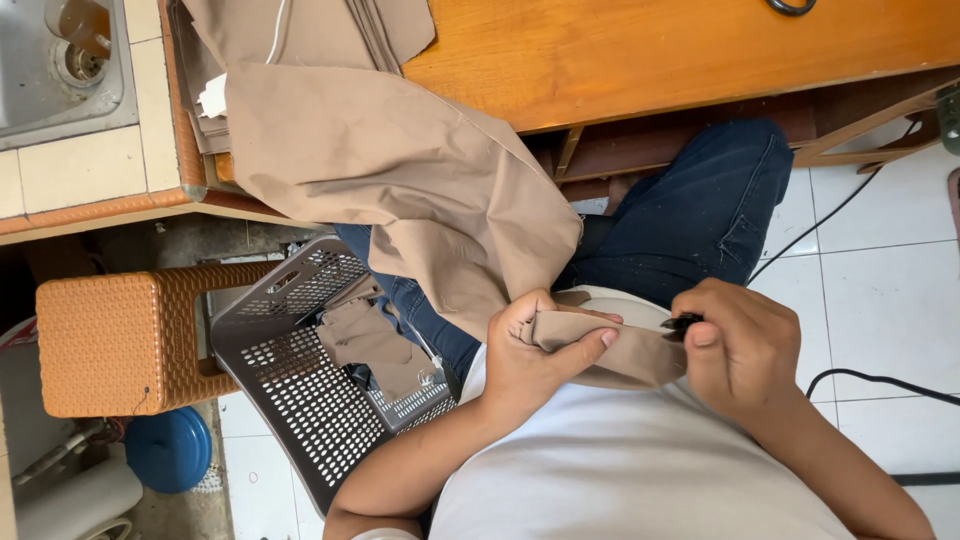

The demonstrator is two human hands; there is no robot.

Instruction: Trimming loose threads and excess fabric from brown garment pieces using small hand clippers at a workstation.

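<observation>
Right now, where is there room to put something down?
The wooden table is bare right of the tan cloth, up to a dark ring at its far edge. The white floor tiles are bare between the cables. It is crowded by the grey basket and the brown stool.

One head-worn camera looks steeply down, close over the wearer's chest and lap. The wooden table (pixel 700 50) fills the frame's top, tiled floor (pixel 880 290) the right.
</observation>
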